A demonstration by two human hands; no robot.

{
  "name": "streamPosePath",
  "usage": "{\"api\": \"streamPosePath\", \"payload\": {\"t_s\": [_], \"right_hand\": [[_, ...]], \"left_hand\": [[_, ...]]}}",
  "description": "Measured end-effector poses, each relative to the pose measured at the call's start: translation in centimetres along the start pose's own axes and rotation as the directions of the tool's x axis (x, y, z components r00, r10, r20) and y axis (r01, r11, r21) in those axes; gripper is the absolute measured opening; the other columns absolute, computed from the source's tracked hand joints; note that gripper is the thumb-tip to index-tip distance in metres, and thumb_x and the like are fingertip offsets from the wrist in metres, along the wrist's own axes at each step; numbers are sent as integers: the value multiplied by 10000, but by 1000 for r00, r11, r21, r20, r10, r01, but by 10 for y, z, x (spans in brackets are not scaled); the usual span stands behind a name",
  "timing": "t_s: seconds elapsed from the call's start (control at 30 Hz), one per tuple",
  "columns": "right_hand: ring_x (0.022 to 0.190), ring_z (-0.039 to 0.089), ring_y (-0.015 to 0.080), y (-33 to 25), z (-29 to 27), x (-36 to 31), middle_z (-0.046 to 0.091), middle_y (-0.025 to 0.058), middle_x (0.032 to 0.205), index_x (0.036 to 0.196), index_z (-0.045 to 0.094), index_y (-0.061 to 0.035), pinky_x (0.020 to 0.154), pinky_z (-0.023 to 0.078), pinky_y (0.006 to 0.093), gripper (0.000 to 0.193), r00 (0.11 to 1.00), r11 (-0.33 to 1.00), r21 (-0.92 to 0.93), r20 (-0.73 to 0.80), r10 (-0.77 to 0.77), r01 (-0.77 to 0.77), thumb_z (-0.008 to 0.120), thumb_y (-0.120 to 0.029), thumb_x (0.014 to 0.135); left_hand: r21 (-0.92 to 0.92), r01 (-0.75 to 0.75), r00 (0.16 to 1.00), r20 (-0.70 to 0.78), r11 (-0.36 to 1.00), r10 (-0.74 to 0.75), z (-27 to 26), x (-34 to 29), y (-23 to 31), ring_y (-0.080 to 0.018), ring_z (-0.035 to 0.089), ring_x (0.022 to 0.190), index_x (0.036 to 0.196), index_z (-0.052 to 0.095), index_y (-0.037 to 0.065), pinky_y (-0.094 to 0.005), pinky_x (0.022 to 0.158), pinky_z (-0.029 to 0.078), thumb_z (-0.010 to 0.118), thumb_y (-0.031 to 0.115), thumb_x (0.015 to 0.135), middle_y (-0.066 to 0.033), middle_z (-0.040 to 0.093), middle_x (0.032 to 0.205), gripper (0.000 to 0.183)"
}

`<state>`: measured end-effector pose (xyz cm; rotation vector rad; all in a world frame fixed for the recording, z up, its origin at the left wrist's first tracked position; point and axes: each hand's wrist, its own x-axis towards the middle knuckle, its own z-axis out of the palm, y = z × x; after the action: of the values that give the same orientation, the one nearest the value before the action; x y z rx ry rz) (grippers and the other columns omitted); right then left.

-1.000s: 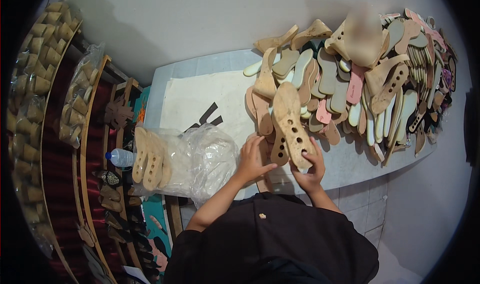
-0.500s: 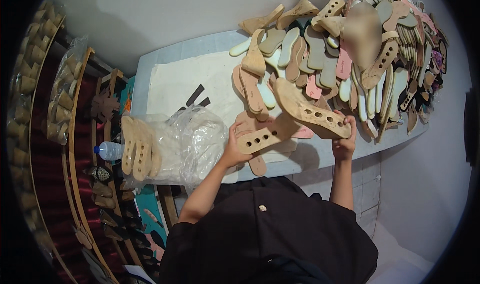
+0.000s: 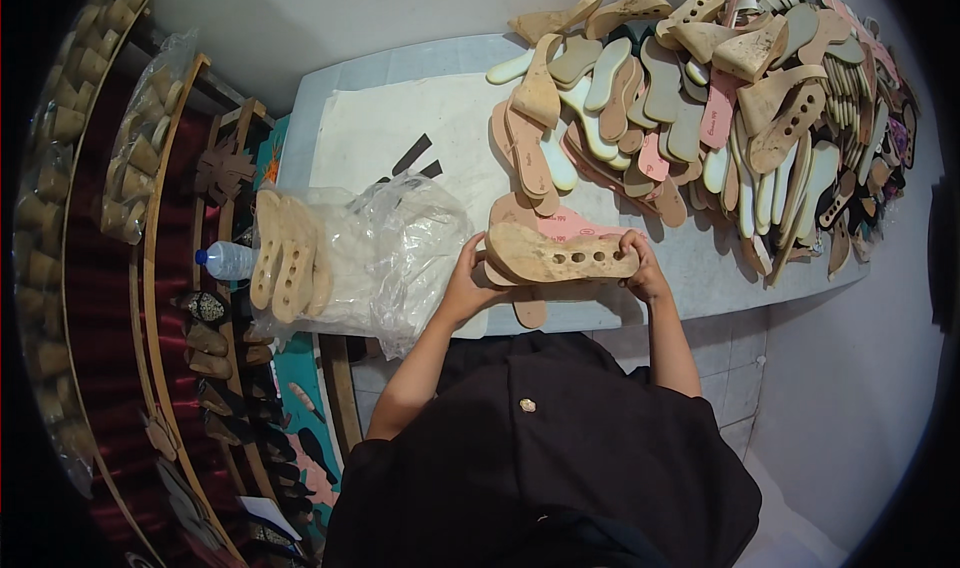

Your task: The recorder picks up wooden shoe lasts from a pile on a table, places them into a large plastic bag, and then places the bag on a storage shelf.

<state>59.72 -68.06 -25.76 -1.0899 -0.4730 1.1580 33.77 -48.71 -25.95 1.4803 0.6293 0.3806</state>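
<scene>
Two pale wooden wedge shoe soles are held together level in front of me, the upper wedge sole [image 3: 560,255] mostly covering the other. Several round holes run along its side. My left hand [image 3: 470,290] grips the rounded left end, where a bit of the lower wedge sole [image 3: 496,276] peeks out. My right hand [image 3: 642,268] is closed round the right end, thumb on top. Flat insoles lie under the pair on the table: a pink insole [image 3: 565,220] and a tan insole [image 3: 530,313] partly hidden by the wedges.
A large heap of insoles and wedges [image 3: 680,98] covers the table's far right. To the left, wooden wedges [image 3: 285,258] stand beside a clear plastic bag [image 3: 400,258] and a water bottle [image 3: 228,260]. Dark strips [image 3: 410,155] lie on white sheeting. Shelves of shoes [image 3: 215,368] line the left.
The two wedge soles, held apart and angled before, are now brought together one over the other. My right hand has moved left and lower. The view has shifted slightly.
</scene>
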Motion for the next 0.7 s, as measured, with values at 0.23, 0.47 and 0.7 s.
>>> {"api": "streamPosePath", "payload": {"t_s": [0.23,0.47,0.7], "right_hand": [[1007,527,210,-11,-23,14,520,118,1154,810,427,-86,760,489,279,457,987,999,-39,161,7,0,485,124,409],[1257,380,232,-54,-15,22,455,182,1289,838,520,-41,991,304,296,465,933,907,-420,335,130,24,400,211,466],[1224,347,188,-68,-24,23,437,46,1236,1088,496,-77,1014,258,317,602,790,872,-457,462,402,-177,689,-19,522]], "left_hand": [[35,5,996,88,999,-8,-5,-3,9,-245,415,1193,1396,183,83,-369,994,327,810,110,595,-144,462,1237,1017],[-321,-114,983,102,940,154,3,1,11,-253,413,1191,1376,204,39,-360,1016,288,738,208,702,-163,437,1253,877],[-145,6,986,-161,989,-30,34,-1,16,-192,491,1071,1229,376,7,-296,908,398,679,114,742,-144,490,1162,584]]}}
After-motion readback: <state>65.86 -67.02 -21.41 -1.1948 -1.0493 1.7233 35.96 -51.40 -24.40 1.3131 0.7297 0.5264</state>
